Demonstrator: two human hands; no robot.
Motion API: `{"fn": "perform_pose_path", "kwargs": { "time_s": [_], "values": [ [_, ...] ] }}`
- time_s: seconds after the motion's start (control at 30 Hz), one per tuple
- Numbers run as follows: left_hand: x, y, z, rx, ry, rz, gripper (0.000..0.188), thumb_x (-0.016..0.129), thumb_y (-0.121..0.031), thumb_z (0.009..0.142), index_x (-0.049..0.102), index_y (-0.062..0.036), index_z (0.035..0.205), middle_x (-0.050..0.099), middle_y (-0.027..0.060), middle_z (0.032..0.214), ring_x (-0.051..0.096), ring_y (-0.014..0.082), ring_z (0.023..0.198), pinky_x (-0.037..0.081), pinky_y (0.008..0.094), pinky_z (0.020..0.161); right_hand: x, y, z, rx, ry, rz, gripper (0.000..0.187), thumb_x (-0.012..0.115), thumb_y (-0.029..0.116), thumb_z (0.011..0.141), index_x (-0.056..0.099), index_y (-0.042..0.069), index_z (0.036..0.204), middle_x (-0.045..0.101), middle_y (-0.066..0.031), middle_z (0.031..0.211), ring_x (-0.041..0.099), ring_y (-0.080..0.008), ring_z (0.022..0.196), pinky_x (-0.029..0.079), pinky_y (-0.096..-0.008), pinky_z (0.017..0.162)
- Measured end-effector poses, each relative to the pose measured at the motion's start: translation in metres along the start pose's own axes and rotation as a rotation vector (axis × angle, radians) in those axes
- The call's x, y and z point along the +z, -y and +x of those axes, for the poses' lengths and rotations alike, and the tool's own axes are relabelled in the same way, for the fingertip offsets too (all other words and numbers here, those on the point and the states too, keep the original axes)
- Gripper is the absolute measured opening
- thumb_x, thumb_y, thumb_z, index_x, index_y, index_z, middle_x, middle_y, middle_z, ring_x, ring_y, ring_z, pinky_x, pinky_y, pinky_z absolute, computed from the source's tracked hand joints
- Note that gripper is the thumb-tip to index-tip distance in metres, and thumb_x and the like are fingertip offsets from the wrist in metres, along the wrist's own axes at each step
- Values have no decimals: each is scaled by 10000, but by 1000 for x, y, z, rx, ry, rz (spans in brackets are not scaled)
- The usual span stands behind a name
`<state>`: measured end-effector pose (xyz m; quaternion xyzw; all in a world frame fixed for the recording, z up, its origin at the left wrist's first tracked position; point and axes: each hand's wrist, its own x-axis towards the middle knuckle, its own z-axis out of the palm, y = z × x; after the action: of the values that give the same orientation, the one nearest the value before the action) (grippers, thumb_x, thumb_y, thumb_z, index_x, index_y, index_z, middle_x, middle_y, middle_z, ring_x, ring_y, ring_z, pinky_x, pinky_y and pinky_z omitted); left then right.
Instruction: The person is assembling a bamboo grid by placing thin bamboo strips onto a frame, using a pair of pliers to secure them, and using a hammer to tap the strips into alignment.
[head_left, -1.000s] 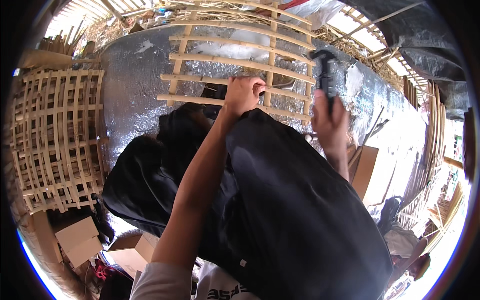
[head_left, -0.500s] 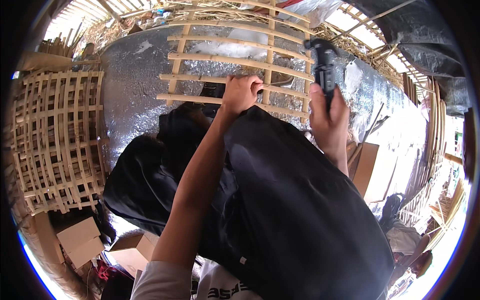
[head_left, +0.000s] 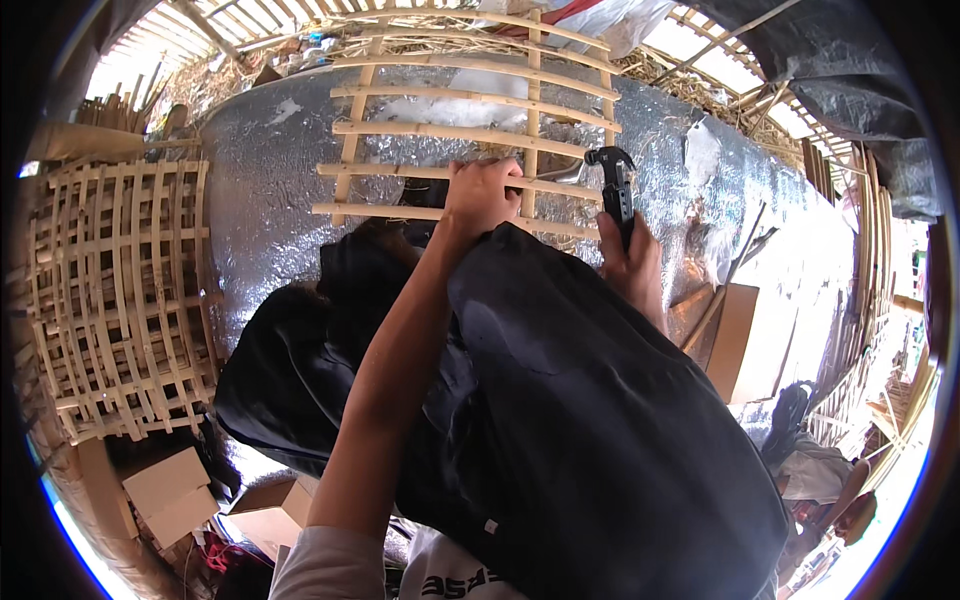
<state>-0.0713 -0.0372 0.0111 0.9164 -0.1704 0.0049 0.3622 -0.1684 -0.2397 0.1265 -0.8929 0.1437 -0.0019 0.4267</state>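
A bamboo lattice (head_left: 430, 132) of thin crosswise slats nailed over lengthwise strips lies in front of my knees. My left hand (head_left: 482, 192) is closed around one of its near slats, close to the middle strip; its fingertips are partly hidden. A claw hammer (head_left: 617, 195) with a black handle is gripped in my right hand (head_left: 632, 260). The hammer's head is beside the lattice's right strip, near the ends of the slats; whether it touches them I cannot tell.
Silvery foil sheeting (head_left: 265, 190) covers the ground under the lattice. Finished-looking bamboo lattices (head_left: 120, 290) are stacked at the left. Cardboard boxes (head_left: 170, 495) stand at lower left, and a cardboard piece (head_left: 733, 340) at right. Black cloth (head_left: 590, 400) covers my legs.
The hammer in my right hand has come down and left, from above the lattice's right edge to beside its slats. My left hand keeps its hold on the slat.
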Motion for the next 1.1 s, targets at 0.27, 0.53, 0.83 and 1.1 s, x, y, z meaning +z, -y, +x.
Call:
{"fn": "perform_pose_path", "kwargs": {
  "time_s": [0.27, 0.53, 0.83, 1.1],
  "values": [
    [-6, 0, 1, 79, 41, 190, 371, 729, -291, 739, 708, -151, 1082, 714, 70, 1027, 664, 314, 937, 455, 530, 926, 19, -28, -21, -96, 10, -52, 295, 669, 191, 945, 519, -45, 851, 595, -220, 644, 542, -354, 497, 398, -450, 512],
    [1, 1, 2, 82, 27, 225, 291, 731, -276, 787, 728, -115, 1029, 712, 109, 978, 682, 311, 903, 516, 457, 862, 19, -13, -15, 34, 97, -26, 306, 663, 217, 945, 514, -35, 857, 609, -260, 680, 589, -438, 586, 426, -467, 546],
    [-3, 4, -3, 148, -135, -28, 120, 681, -176, 867, 749, -95, 925, 706, 83, 786, 675, 301, 738, 494, 420, 791, -1, 22, 7, -221, -23, -39, 269, 641, 223, 969, 534, -16, 907, 591, -207, 644, 570, -349, 538, 423, -399, 516],
    [3, 0, -1, 141, -141, 49, 133, 680, -231, 878, 762, -155, 951, 707, 62, 808, 668, 277, 801, 468, 440, 814, 23, 4, -6, -165, -86, 237, 287, 634, 177, 969, 537, -71, 1076, 623, -130, 672, 561, -206, 597, 445, -380, 552]
  ]
}}
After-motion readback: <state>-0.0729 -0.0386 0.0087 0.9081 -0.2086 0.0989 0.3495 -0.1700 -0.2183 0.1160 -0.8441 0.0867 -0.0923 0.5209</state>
